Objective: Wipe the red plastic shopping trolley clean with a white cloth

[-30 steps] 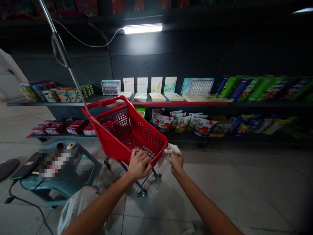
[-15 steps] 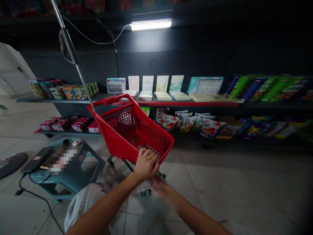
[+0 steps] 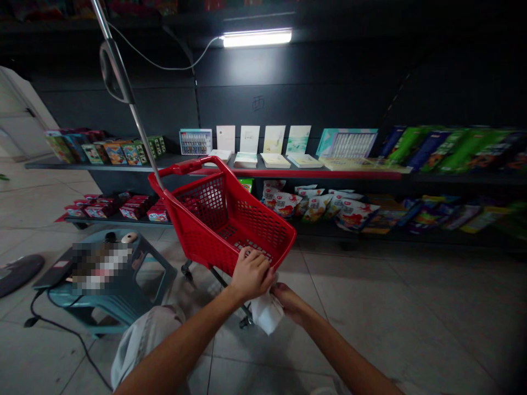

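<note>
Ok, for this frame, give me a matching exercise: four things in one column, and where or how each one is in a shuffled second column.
Things:
1. left hand
2. right hand
3. strip light
4. teal plastic stool

Places or states:
A. glowing on the dark back wall
B. on the near rim of the red shopping cart
C. holding a white cloth
D. on the tiled floor, left of the cart

Pairs: 1-B, 2-C, 3-A, 4-D
</note>
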Demonstrator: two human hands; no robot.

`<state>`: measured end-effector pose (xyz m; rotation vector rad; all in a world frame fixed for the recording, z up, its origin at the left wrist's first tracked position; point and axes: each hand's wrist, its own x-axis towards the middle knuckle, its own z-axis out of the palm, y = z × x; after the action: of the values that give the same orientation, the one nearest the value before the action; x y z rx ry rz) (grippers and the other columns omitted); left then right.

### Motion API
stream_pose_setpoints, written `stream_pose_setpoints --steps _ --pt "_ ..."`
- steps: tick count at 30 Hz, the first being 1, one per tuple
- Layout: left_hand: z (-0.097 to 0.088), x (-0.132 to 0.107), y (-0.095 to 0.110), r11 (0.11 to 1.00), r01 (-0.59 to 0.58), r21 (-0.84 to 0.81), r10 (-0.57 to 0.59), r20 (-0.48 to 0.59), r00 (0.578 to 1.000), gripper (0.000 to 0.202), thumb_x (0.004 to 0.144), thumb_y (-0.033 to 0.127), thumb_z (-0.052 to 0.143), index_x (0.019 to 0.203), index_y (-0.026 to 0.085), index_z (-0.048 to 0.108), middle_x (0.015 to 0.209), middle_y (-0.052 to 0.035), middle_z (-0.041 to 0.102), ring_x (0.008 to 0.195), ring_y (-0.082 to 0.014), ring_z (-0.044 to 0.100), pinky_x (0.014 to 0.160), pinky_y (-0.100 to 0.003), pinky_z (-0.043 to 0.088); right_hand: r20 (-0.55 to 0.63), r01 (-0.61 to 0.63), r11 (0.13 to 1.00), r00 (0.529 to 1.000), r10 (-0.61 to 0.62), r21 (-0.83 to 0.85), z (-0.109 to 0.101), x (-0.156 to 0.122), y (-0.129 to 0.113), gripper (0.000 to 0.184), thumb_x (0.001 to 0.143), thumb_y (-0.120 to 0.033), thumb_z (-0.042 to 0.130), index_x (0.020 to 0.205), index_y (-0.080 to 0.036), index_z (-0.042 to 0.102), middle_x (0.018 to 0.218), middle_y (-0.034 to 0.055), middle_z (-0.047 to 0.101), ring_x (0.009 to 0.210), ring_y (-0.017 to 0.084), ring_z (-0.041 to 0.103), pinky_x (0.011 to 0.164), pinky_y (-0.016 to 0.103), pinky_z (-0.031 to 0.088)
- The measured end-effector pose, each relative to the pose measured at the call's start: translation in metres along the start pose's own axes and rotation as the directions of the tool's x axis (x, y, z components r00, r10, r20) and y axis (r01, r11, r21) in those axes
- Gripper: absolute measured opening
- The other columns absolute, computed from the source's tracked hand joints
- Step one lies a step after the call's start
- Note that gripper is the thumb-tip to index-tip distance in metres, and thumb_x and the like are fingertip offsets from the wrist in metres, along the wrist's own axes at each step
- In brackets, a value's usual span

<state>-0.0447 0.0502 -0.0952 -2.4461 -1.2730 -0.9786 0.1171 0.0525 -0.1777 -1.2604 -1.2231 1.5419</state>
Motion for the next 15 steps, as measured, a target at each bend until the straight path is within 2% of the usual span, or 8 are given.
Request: stream_pose_setpoints --steps 2,4,6,10,12,15 --pt "-0.001 0.000 0.001 1.000 0.001 -0.008 -0.001 -0.010 1.000 0.018 0.095 0.029 0.053 0.079 0.022 0.060 0.082 -0.0029 0.068 0.094 -0.0197 0.060 0.102 -0.046 0.035 0.056 -0.103 0.990 0.994 0.098 0.093 -0.013 -0.001 -0.013 0.026 0.068 -0.040 0.075 0.078 -0.017 0.067 0.067 0.0043 0.069 0.063 0.022 0.065 0.057 0.031 0.051" --pt "0.000 -0.001 0.001 1.000 0.011 -0.016 -0.011 -0.021 1.000 0.018 0.094 0.027 0.053 0.078 0.022 0.059 0.082 -0.0028 0.068 0.094 -0.0194 0.060 0.102 -0.045 0.036 -0.007 -0.106 0.973 0.994 0.110 0.204 -0.029 0.000 -0.032 0.029 0.064 -0.036 0.077 0.085 -0.017 0.066 0.071 0.0036 0.071 0.063 0.020 0.066 0.059 0.029 0.052" --pt "0.001 -0.002 0.003 0.999 0.026 -0.023 -0.027 -0.035 0.999 0.018 0.092 0.026 0.053 0.076 0.022 0.058 0.079 -0.0025 0.067 0.091 -0.0188 0.060 0.099 -0.045 0.036 -0.167 -0.016 0.963 0.984 0.063 0.267 -0.047 0.004 -0.051 0.036 0.062 -0.034 0.076 0.093 -0.019 0.066 0.077 0.0034 0.073 0.064 0.020 0.067 0.057 0.028 0.052" --pt "0.002 -0.007 0.007 0.999 0.018 -0.050 -0.022 -0.093 0.995 0.018 0.088 0.025 0.054 0.070 0.021 0.054 0.073 -0.0012 0.064 0.084 -0.0179 0.060 0.093 -0.045 0.037 -0.417 0.161 0.955 0.908 -0.045 0.249 -0.083 0.015 -0.080 0.050 0.064 -0.035 0.074 0.111 -0.023 0.063 0.095 0.0040 0.075 0.074 0.021 0.070 0.059 0.028 0.055" --pt "0.001 -0.011 0.011 0.998 0.003 -0.067 -0.012 -0.127 0.992 0.017 0.085 0.024 0.055 0.068 0.021 0.052 0.069 -0.0004 0.062 0.082 -0.0179 0.060 0.091 -0.046 0.036 -0.466 0.231 0.947 0.879 -0.105 0.224 -0.092 0.019 -0.088 0.053 0.064 -0.036 0.075 0.113 -0.023 0.062 0.102 0.0033 0.075 0.080 0.021 0.071 0.062 0.027 0.056" --pt "-0.002 -0.018 0.018 0.996 -0.005 -0.091 -0.010 -0.165 0.986 0.019 0.083 0.025 0.056 0.065 0.021 0.048 0.064 -0.0001 0.059 0.079 -0.0180 0.060 0.090 -0.048 0.035 -0.429 0.281 0.933 0.888 -0.164 0.225 -0.093 0.021 -0.094 0.049 0.067 -0.043 0.075 0.111 -0.022 0.066 0.105 0.0031 0.075 0.086 0.021 0.071 0.067 0.026 0.055"
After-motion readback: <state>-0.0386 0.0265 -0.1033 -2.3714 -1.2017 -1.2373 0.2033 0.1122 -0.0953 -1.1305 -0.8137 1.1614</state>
